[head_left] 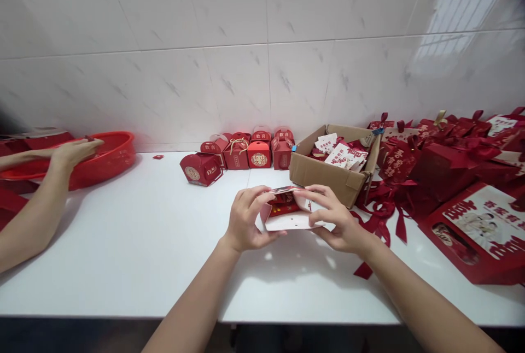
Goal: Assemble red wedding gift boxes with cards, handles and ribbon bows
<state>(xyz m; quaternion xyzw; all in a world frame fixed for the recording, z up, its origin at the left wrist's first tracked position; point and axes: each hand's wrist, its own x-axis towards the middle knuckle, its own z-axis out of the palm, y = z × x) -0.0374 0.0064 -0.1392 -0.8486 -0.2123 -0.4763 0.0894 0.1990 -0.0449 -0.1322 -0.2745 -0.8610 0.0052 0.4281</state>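
Between my two hands is a small paper gift box, white inside, its open side turned toward me. Something red shows within it, too shaded to name. My left hand grips the box's left side, thumb below and fingers over the top edge. On the other side, my right hand holds it with fingers bent over the right flap and the thumb underneath. The box is held a little above the white table, and its outer face is mostly hidden.
Folded red gift boxes stand by the wall. A cardboard carton holds red and white cards. Red gift bags and ribbons crowd the right. At left, another person's hands reach into a red basin.
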